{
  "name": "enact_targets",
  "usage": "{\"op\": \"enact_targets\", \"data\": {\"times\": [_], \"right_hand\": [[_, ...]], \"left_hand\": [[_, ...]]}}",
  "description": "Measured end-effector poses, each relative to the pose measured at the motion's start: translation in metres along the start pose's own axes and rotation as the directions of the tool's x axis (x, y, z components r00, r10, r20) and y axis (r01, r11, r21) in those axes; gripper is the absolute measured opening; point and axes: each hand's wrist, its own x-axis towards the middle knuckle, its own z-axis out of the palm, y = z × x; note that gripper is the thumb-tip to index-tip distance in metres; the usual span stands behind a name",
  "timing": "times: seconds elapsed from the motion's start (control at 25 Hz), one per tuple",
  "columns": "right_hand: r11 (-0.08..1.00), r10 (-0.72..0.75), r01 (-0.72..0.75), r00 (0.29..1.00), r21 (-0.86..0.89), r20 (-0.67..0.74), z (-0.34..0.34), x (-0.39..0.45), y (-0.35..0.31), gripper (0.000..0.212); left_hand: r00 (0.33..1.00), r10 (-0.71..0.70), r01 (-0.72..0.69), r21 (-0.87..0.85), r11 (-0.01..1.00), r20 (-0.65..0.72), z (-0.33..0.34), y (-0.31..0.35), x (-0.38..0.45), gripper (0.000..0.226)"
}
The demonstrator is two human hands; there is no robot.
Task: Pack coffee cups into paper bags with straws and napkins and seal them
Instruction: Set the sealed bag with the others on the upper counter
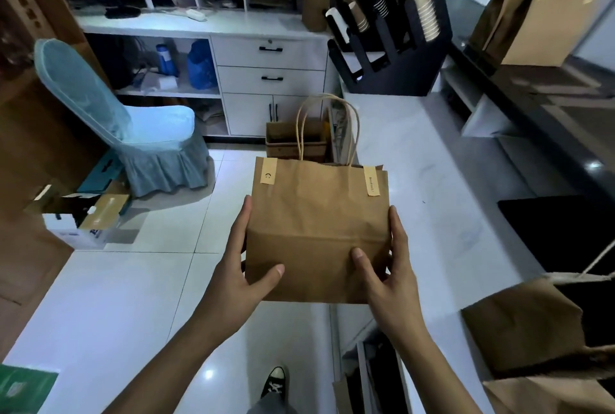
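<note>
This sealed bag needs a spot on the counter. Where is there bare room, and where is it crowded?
The white counter lies bare between the black cup rack behind, the dark mat to the right and the held paper bag, gripped by left hand and right hand. Crowded: the near right, with more brown bags.

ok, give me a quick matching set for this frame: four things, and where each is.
Things:
1 paper bag
2 chair
3 cup rack
4 shoe

Places:
a bottom edge, on the floor
b held between both hands
c left, by the shelves
d far end of the white counter

Pairs: 1-b, 2-c, 3-d, 4-a. Left hand and right hand grip the bag's lower sides.
</note>
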Motion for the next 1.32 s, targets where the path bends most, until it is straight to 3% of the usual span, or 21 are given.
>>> {"op": "enact_targets", "data": {"times": [0.56, 1.32], "right_hand": [[0.999, 0.022, -0.027, 0.992, -0.034, -0.125, 0.057, 0.158, -0.018, 0.084], [1.0, 0.015, -0.016, 0.97, -0.002, -0.244, -0.014, 0.415, 0.022, 0.08]], "left_hand": [[0.994, 0.015, -0.009, -0.057, 0.998, 0.112, -0.042, -0.022, 0.188, 0.101], [0.969, 0.078, -0.087, 0.025, 0.996, 0.233, 0.057, -0.002, 0.45, 0.104]]}}
